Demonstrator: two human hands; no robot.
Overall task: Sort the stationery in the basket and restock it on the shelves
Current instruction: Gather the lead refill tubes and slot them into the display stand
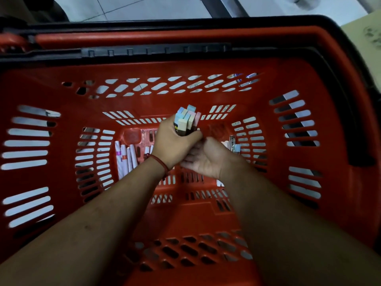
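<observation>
1. On the left of the floor of the red basket [61,141], a few white pens [126,159] lie side by side, loose and not yet gathered.
2. The left hand [175,144], a red cord [161,163] at its wrist, is clamped round a bundle of pens [187,118], fingers curled about the barrels. The bundle stands upright over the middle of the basket with its pastel caps together on top. This probably keeps like with like, so they can go to a shelf as one lot.
3. The right hand [208,159] sits just beside and below the left, palm turned up, fingers reaching under it. It seems to steady the foot of the bundle. I cannot tell whether it grips anything, as the left hand hides its fingertips.
4. Further right, a few small pieces [235,145] lie near the basket's right wall, too small to name.
5. The basket's deep walls crowd both forearms. A black handle [360,145] lies folded along the right rim, out of the way. A pale box [367,38] stands outside. No shelf shows.
</observation>
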